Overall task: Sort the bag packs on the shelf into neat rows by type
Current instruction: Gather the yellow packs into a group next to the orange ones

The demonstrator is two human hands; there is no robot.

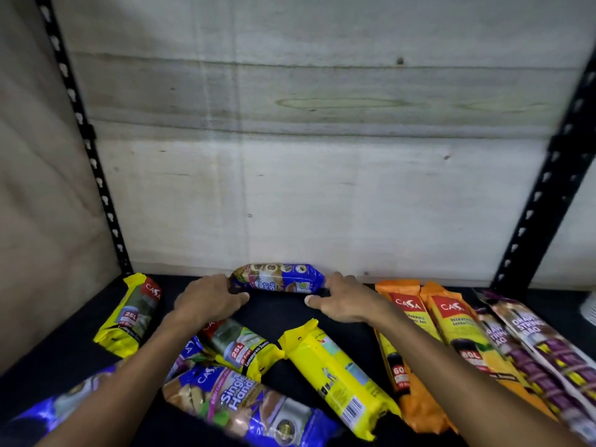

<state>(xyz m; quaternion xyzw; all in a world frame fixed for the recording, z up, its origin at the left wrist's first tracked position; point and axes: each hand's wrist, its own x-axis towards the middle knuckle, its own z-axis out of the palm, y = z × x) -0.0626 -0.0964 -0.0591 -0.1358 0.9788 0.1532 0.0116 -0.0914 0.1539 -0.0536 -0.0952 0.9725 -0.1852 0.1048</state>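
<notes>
A blue bag pack lies sideways against the back wall of the black shelf. My left hand grips its left end and my right hand grips its right end. Yellow 25L packs lie at the left and in the middle, with a third yellow pack turned over beside them. Two more blue packs sit at the front. Orange packs and purple drawstring packs lie in rows at the right.
Black perforated uprights stand at the back left and back right. A pale board wall closes the back of the shelf, and a side panel closes the left.
</notes>
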